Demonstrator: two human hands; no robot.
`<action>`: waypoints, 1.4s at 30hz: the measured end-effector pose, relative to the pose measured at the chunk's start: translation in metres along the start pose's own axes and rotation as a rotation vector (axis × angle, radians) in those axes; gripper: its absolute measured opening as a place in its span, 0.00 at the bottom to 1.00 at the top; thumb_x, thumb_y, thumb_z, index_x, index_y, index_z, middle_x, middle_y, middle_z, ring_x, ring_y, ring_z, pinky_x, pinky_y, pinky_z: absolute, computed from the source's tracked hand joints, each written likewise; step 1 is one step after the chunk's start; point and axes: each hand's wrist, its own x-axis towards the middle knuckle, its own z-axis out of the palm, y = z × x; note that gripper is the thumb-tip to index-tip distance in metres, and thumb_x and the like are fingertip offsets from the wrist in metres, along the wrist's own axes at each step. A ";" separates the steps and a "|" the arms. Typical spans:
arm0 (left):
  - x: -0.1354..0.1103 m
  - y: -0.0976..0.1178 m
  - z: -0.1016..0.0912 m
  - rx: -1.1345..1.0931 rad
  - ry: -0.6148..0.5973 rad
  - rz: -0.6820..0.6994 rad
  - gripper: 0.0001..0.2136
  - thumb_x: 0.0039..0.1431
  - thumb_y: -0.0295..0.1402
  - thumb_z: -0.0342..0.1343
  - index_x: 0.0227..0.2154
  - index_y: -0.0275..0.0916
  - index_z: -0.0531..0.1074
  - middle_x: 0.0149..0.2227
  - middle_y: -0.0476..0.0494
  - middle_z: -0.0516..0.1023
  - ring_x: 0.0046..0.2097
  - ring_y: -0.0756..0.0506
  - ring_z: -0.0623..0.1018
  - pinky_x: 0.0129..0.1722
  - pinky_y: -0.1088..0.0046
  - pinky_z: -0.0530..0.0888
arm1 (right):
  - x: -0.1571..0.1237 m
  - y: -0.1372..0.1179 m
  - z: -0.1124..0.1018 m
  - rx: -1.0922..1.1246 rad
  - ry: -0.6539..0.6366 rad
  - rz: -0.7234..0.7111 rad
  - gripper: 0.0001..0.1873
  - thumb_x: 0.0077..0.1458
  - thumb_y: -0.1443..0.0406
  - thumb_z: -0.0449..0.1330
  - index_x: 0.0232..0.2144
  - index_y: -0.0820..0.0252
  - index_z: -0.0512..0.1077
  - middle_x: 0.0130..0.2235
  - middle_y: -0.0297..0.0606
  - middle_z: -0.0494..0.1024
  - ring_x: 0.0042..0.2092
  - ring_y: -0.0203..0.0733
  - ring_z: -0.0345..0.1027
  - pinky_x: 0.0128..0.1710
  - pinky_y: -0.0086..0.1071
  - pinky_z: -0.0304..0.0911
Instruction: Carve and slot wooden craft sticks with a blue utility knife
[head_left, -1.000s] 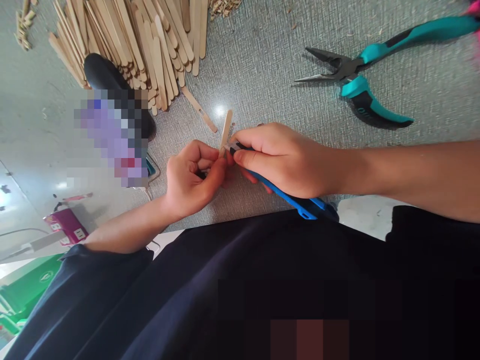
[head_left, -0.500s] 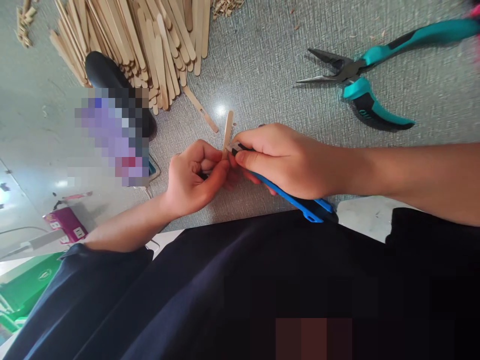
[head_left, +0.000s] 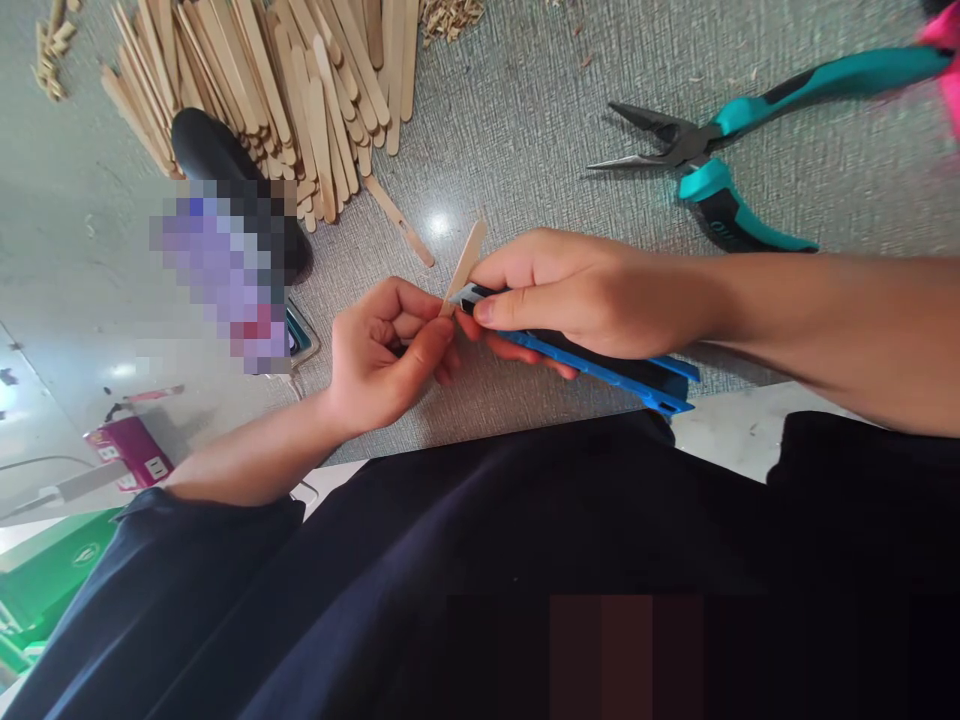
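My left hand (head_left: 382, 350) pinches the lower end of a thin wooden craft stick (head_left: 466, 262), which points up and to the right. My right hand (head_left: 577, 295) is wrapped round a blue and black utility knife (head_left: 600, 365), with the knife's tip against the stick where my left fingers grip it. Both hands meet above the grey textured table (head_left: 525, 120), just in front of my dark shirt.
A heap of wooden craft sticks (head_left: 292, 80) lies at the back left, one loose stick (head_left: 397, 220) beside it. Teal-handled long-nose pliers (head_left: 720, 150) lie open at the back right. Small wood offcuts (head_left: 49, 50) sit far left. A black object (head_left: 210, 150) lies under the heap.
The stick has tilted further to the right. My right hand has turned, swinging the knife handle up and flatter.
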 end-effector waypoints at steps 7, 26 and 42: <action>0.000 0.000 0.003 0.026 0.082 -0.017 0.20 0.73 0.52 0.69 0.35 0.43 0.73 0.25 0.52 0.86 0.19 0.51 0.80 0.16 0.79 0.75 | -0.002 0.000 -0.001 0.022 0.010 -0.012 0.14 0.75 0.64 0.64 0.34 0.59 0.75 0.25 0.28 0.74 0.22 0.30 0.64 0.19 0.25 0.54; -0.001 -0.003 0.006 0.055 0.137 -0.021 0.20 0.72 0.53 0.70 0.38 0.42 0.75 0.27 0.51 0.87 0.20 0.51 0.81 0.17 0.78 0.76 | 0.004 0.003 0.004 -0.165 0.112 -0.161 0.20 0.71 0.76 0.58 0.26 0.58 0.71 0.22 0.26 0.69 0.22 0.29 0.60 0.23 0.30 0.51; 0.000 -0.007 0.008 -0.022 0.151 0.110 0.10 0.76 0.38 0.69 0.38 0.40 0.78 0.28 0.53 0.87 0.21 0.53 0.83 0.19 0.84 0.76 | -0.002 -0.008 0.010 -0.202 0.175 -0.089 0.23 0.73 0.78 0.54 0.25 0.58 0.68 0.20 0.25 0.68 0.20 0.29 0.62 0.21 0.30 0.51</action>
